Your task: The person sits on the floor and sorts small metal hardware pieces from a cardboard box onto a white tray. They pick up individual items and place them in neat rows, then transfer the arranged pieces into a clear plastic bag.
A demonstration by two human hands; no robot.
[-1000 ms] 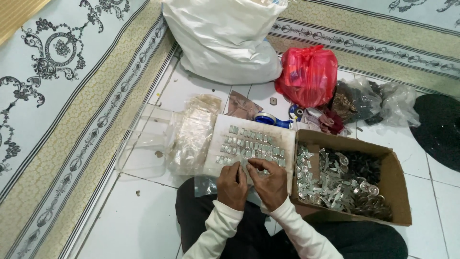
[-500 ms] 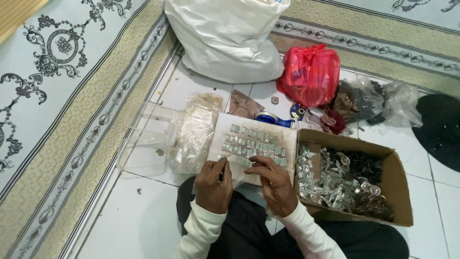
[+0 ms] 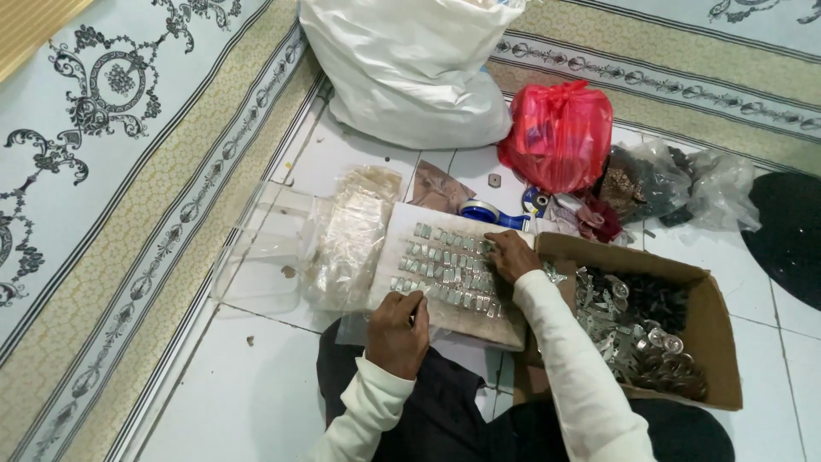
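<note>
A white board (image 3: 402, 248) lies on the tiled floor in front of me, covered with rows of small silvery metal pieces (image 3: 445, 265). My left hand (image 3: 398, 332) rests at the board's near left edge, fingers curled on the pieces there. My right hand (image 3: 511, 254) lies on the board's right side, fingertips pressing on the far rows of pieces. Whether either hand pinches a piece is hidden by the fingers.
A cardboard box (image 3: 714, 342) of loose metal parts stands to the right. Clear plastic bags (image 3: 346, 239) lie left of the board. Behind are a big white sack (image 3: 410, 68), a red bag (image 3: 560, 137), blue tape (image 3: 483, 211) and dark bags (image 3: 667, 184). Patterned carpet (image 3: 103, 171) borders the left.
Both hands were together at the board's near edge. The left hand shifted left along the near edge and the right hand reached farther onto the board's right side.
</note>
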